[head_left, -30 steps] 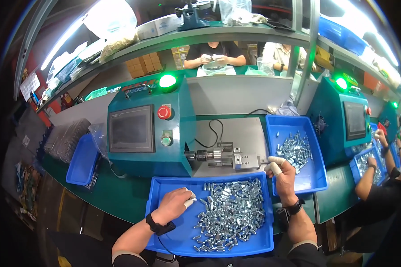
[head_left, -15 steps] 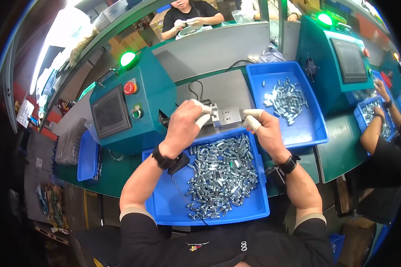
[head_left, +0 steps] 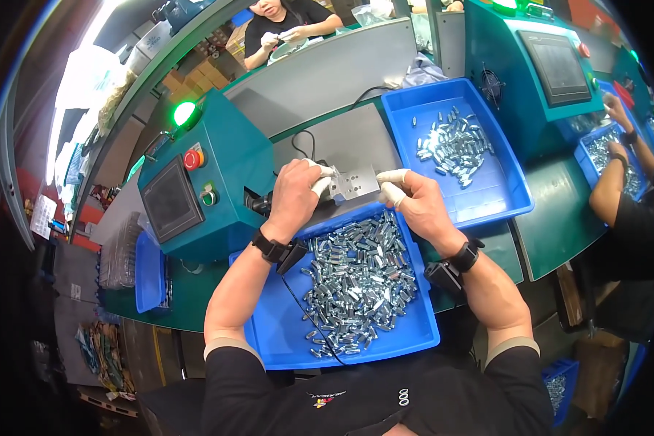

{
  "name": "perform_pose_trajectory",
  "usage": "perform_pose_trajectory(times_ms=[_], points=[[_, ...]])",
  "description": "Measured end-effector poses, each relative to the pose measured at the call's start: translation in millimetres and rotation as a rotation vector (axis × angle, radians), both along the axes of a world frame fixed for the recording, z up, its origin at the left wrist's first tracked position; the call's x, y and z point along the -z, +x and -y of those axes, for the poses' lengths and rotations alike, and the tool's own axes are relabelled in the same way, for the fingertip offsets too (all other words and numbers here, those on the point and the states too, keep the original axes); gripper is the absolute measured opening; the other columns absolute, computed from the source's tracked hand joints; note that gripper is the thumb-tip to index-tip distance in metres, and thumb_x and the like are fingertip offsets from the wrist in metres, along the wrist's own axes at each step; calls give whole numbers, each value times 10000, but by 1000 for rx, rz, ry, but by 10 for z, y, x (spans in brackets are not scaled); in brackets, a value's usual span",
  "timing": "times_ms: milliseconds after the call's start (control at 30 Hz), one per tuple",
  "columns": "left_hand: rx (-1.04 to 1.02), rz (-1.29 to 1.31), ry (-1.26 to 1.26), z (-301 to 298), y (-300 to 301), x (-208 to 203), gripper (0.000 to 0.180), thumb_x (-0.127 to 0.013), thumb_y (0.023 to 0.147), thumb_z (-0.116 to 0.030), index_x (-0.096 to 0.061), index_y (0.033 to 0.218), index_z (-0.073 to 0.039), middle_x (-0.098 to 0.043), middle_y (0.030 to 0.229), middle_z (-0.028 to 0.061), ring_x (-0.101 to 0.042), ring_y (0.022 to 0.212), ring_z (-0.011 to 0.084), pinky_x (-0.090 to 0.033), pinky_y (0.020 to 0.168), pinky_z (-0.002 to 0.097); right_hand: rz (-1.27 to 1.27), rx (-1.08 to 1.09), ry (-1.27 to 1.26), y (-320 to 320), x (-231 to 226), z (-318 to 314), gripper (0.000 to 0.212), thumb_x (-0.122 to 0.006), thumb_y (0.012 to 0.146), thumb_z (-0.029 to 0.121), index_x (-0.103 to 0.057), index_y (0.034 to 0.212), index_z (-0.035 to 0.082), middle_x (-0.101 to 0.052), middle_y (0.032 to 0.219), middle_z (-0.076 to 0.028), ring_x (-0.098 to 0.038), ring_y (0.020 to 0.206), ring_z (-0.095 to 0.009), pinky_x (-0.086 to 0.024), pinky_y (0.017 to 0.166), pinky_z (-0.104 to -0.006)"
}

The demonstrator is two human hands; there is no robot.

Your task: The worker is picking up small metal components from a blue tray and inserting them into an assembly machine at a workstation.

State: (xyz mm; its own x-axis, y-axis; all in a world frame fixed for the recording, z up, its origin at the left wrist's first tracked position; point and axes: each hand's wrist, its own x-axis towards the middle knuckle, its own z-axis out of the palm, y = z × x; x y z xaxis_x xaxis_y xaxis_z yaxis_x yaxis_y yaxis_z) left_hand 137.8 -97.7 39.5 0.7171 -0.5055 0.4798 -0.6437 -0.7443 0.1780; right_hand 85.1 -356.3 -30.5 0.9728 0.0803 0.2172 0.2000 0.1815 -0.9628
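Note:
My left hand [head_left: 295,193], with white finger cots on its fingertips, pinches at the left end of a silver metal fixture block [head_left: 359,182] with small holes in its top. Whatever lies between those fingertips is too small to make out. At the block's right end my right hand [head_left: 420,202], also in finger cots, has thumb and forefinger brought together; their contents are hidden. Below both wrists sits a blue tray [head_left: 269,341] heaped with small shiny metal cylindrical parts [head_left: 360,283]. A second blue tray [head_left: 512,192], to the far right, carries a smaller pile of similar parts [head_left: 454,149].
Left of the fixture stands a green machine [head_left: 229,156] with a screen, a red button and a lit green lamp. Another green machine [head_left: 509,51] is at the right. A grey partition [head_left: 356,62] runs behind; co-workers sit beyond it and at the right.
The view has shifted slightly, moving the machines and far tray up and left in the picture. Both hands stay at the fixture, the right one now closer to the block's end.

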Motion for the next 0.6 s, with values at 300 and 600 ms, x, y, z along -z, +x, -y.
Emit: perform_pose_trajectory(times_ms=[300,600], points=[[103,170,118,-86,-74,-36,187,-753,861,-23,-789,1044,-41,-669,894,113,-637,972,331,-515,903,453,-18,-19,-50,-14,-32,-33,272,-681,1039,98,-735,1278,-20,-785,1003,-59,-678,866,-92,-552,790,-266],[54,-19,-122,-482,-980,-131,212,-770,894,-7,-792,1105,-21,-768,1048,129,-713,1046,341,-565,921,422,8,-154,-235,-78,-324,-246,626,-715,1026,114,-482,1600,24,-696,1429,-180,-668,1289,-229,-540,1034,-345]])
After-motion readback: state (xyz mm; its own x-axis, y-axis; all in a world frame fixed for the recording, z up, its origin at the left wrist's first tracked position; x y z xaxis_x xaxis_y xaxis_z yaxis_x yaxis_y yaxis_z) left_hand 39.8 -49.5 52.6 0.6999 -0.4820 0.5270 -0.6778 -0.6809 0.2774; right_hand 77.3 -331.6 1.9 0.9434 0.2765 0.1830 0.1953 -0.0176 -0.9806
